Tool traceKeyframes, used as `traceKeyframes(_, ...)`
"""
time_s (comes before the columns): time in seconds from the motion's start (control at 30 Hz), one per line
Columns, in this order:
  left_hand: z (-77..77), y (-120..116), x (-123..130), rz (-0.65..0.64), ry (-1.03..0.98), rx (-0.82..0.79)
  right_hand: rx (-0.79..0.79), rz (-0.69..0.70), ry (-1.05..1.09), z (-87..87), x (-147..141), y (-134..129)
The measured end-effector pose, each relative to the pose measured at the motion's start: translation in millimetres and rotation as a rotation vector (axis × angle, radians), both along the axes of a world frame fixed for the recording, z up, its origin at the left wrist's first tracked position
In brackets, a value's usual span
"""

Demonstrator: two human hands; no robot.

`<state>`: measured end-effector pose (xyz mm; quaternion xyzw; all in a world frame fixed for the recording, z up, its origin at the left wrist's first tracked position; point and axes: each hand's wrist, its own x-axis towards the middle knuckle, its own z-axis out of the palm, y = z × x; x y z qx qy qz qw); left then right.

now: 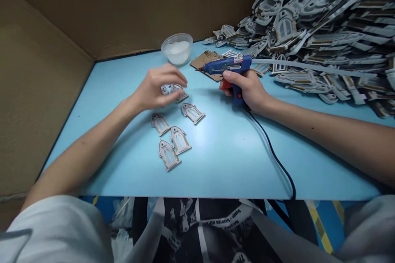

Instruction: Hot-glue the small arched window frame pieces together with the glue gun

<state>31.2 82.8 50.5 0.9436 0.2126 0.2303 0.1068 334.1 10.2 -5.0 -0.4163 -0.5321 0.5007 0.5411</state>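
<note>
Glue gun [226,65] clamped in right hand [251,88], left hand [159,86] curved over arched pieces [193,113], thumb and fingers apart

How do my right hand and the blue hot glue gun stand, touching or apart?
Touching. The head view shows the right hand wrapped around the hot glue gun, thumb against its body.

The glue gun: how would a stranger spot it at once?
On the light blue table, find the big heap of arched pieces at the back right. Near its left end, the right hand grips the glue gun. Its dark blue body, red trigger and long whitish stick set it apart from the grey-white pieces.
</note>
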Motion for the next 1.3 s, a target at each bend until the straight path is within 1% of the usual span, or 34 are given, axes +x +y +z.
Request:
traceKeyframes(0.03,-7.8,-15,-2,-0.103,0.013,-0.035,-0.003,0.000,-0.006,0.2,0,0)
traceKeyframes(0.1,-19.8,-35,-3,-0.230,0.017,-0.070,-0.017,-0.001,-0.026,1.1,0,-2)
traceKeyframes(0.13,-23.9,-40,-3,-0.274,0.019,-0.062,-0.024,-0.005,-0.038,1.7,1,-2)
traceKeyframes(0.2,-28.9,-45,-2,-0.309,0.049,-0.034,-0.035,-0.012,-0.056,3.0,2,-4)
traceKeyframes(0.3,-32.3,-47,-3,-0.271,0.128,-0.026,-0.035,-0.009,-0.075,5.0,3,-7)
traceKeyframes(0.37,-34.5,-50,-5,-0.240,0.133,-0.009,-0.029,-0.014,-0.086,6.3,3,-8)
traceKeyframes(0.5,-38.0,-60,-10,-0.231,0.112,0.105,-0.035,-0.044,-0.097,9.1,3,-10)
traceKeyframes(0.7,-33.4,-69,-9,-0.199,0.206,0.149,-0.017,-0.116,-0.093,10.3,2,-12)
traceKeyframes(0.83,-32.5,-70,-10,-0.217,0.210,0.181,-0.017,-0.111,-0.089,10.2,1,-15)
traceKeyframes(0.93,-32.5,-71,-10,-0.227,0.212,0.170,-0.022,-0.106,-0.085,10.5,1,-16)
traceKeyframes(1.03,-30.9,-73,-7,-0.200,0.230,0.139,-0.034,-0.100,-0.082,10.4,2,-15)
traceKeyframes(1.17,-29.2,-77,-3,-0.169,0.250,0.133,-0.037,-0.054,-0.093,10.1,4,-12)
traceKeyframes(1.3,-31.8,-77,-5,-0.175,0.211,0.115,-0.035,-0.030,-0.085,9.3,6,-12)
